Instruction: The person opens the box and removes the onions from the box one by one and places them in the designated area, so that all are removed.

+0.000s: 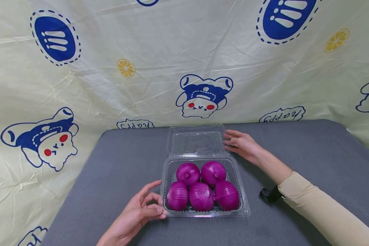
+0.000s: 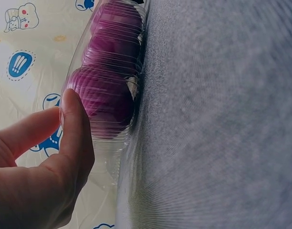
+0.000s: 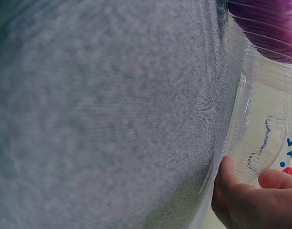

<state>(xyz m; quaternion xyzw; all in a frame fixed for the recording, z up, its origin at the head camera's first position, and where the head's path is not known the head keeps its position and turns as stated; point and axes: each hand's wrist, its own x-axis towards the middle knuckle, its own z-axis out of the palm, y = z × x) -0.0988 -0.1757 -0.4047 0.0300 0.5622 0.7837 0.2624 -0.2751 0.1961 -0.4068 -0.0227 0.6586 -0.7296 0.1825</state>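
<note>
A clear plastic clamshell box (image 1: 245, 212) stands in the middle of the head view, with several purple onions (image 1: 202, 196) in its base. Its lid (image 1: 196, 140) lies folded back behind the base. My left hand (image 1: 137, 210) holds the front left corner of the box. In the left wrist view a fingertip (image 2: 71, 100) bears on the clear wall beside the onions. At the lid's right edge my right hand (image 1: 242, 145) touches with fairly straight fingers. The right wrist view shows a fingertip (image 3: 226, 168) at the lid's rim (image 3: 236, 102).
The box stands on a grey cloth-covered table (image 1: 132, 153). Behind it hangs a pale printed sheet (image 1: 160, 92), just past the table's back edge. A black band (image 1: 271, 194) circles the right wrist at the beige sleeve (image 1: 313, 201).
</note>
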